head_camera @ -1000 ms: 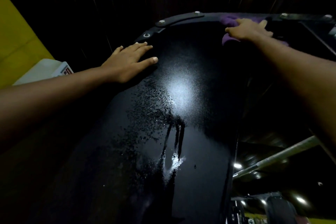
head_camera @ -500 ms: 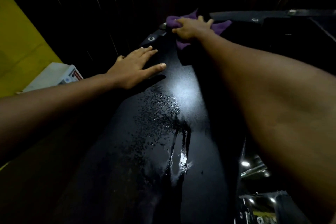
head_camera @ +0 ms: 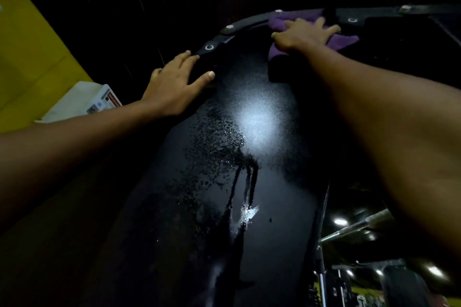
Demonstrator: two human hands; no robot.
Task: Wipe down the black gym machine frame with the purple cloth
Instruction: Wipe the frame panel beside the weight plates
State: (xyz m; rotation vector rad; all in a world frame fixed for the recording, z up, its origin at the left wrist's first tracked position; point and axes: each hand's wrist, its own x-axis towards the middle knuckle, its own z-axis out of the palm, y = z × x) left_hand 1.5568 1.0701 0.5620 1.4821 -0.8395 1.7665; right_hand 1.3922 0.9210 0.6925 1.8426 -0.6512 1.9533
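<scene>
The black gym machine frame fills the middle of the view, glossy, with droplets and wet streaks running down it. A bolted black rim curves along its far top edge. The purple cloth lies against that top edge. My right hand presses flat on the cloth with fingers spread. My left hand rests flat on the left upper part of the frame, fingers straight, holding nothing.
A yellow wall stands at the left with a white labelled box beside it. Metal bars and reflected ceiling lights show at the lower right. Dark ribbed panelling lies behind the frame.
My right hand has slid the cloth along the top edge, left and then back towards the right. My left hand stayed pressed on the frame.
</scene>
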